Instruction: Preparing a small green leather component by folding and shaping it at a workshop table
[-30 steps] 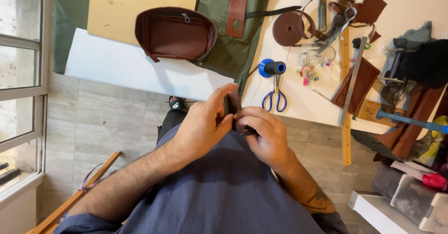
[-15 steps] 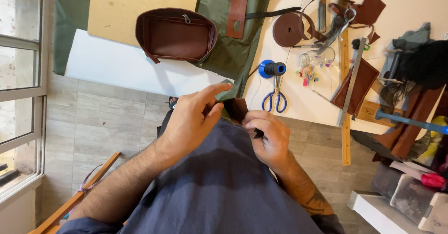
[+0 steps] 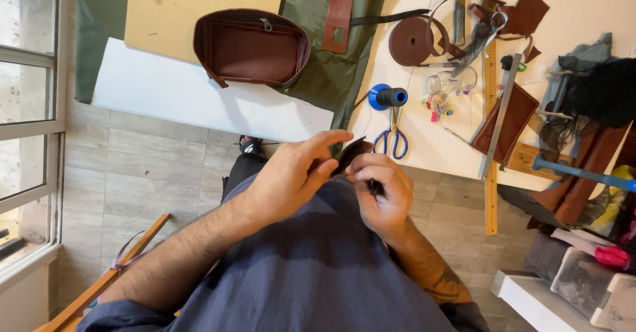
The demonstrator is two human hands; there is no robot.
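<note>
Left hand: the left hand point(image 3: 291, 173) is seen close to the body, above the blue shirt point(image 3: 311, 272); its grip is pressed onto a small dark brown leather piece point(image 3: 349, 154), with thumb and fingers pinched on its near edge.
Right hand: the right hand point(image 3: 381, 193) is curled just beside the left, touching the same leather piece; its grip is closed around a thin dark tool point(image 3: 375, 187), of which only a short part can be seen.
Leather piece: it is held between both hands, tilted, in front of the edge of the white worktop point(image 3: 424, 140).
On the worktop: blue-handled scissors point(image 3: 395, 136) are laid just beyond the hands, with a blue spool of thread point(image 3: 387, 97) above them; a coiled brown leather strap point(image 3: 411, 40) and a long metal ruler point(image 3: 500, 116) are placed further off.
To the left: a brown zipped leather bag point(image 3: 252, 47) is set on a tan board point(image 3: 179, 7) and green cloth point(image 3: 331, 73).
</note>
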